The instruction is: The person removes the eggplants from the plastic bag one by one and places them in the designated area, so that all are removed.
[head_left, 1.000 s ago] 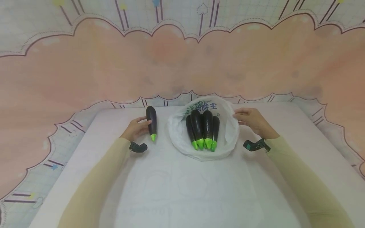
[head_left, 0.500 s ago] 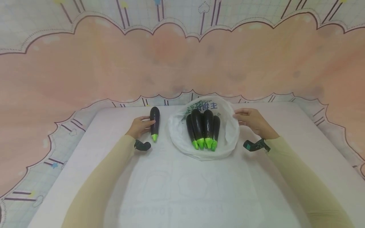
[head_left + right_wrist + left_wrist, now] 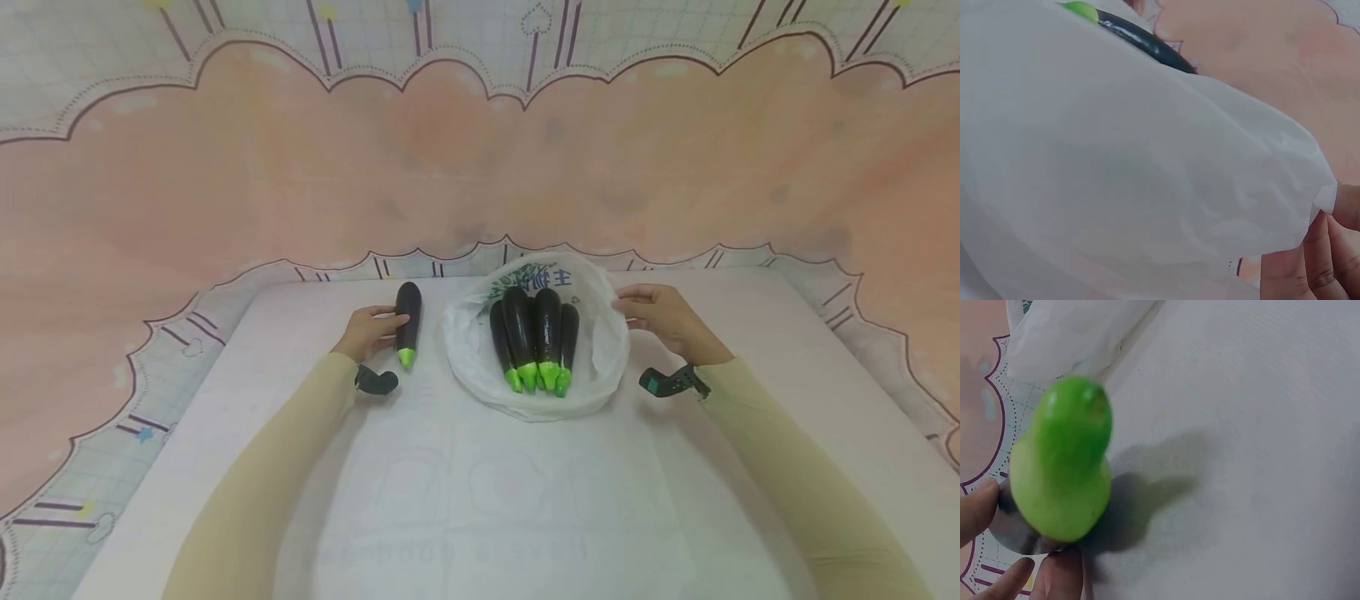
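I have my left grip (image 3: 369, 332) pinching one eggplant (image 3: 407, 333), left of the white plastic bag (image 3: 467, 358) on the tabletop (image 3: 480, 500); my right grip (image 3: 667, 321) pinches the bag's right edge, with more eggplants (image 3: 549, 329) inside.

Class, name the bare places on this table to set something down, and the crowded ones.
The widest bare patch of table lies between left sleeve and right sleeve, nearer than the bag. Another borders the right sleeve's outer side. A narrow gap separates the bag from the eggplant in the left hand. Crowded: inside the bag, other eggplants bunched together.
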`<state>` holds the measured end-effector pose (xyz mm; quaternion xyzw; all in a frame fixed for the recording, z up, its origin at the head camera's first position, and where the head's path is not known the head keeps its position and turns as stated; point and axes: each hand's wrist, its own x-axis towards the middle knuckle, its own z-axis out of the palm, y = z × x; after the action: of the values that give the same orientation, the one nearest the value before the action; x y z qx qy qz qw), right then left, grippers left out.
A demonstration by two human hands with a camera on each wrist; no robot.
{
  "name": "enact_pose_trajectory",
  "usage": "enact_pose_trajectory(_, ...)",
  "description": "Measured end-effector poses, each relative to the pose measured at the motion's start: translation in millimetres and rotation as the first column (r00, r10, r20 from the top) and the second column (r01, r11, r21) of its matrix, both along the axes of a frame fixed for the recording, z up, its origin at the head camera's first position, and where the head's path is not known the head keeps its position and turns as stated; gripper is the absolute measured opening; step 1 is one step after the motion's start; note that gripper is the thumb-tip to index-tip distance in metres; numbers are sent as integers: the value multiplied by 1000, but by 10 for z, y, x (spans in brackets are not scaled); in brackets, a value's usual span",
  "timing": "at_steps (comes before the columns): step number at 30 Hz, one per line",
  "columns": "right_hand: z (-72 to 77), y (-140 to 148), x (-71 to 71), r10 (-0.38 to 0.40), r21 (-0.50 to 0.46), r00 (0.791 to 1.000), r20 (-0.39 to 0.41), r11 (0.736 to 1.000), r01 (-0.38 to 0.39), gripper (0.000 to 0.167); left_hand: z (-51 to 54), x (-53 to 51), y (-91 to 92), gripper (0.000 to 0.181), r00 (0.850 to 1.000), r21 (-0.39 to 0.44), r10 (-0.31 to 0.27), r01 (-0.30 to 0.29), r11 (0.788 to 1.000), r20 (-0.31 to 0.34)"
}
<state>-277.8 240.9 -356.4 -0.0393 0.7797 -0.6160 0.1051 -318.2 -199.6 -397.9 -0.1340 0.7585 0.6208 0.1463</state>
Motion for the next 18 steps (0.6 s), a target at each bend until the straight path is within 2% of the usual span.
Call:
enact_pose_trajectory(7, 12, -19, -8, -6, 14, 1000, -3, 1000, 6, 23, 4, -7, 2, 64, 1000, 28, 8, -8, 1000, -2)
enact_pose_trajectory(12, 31, -33, -3, -6, 36, 1000, 16, 999, 5, 36, -4, 0, -14, 65, 1000, 42, -13, 14, 999, -15)
enact_pose_trajectory(18, 42, -40, -4, -9, 54, 1000, 25, 999, 7, 38, -3, 4, -50, 65, 999, 58, -46, 47, 997, -16)
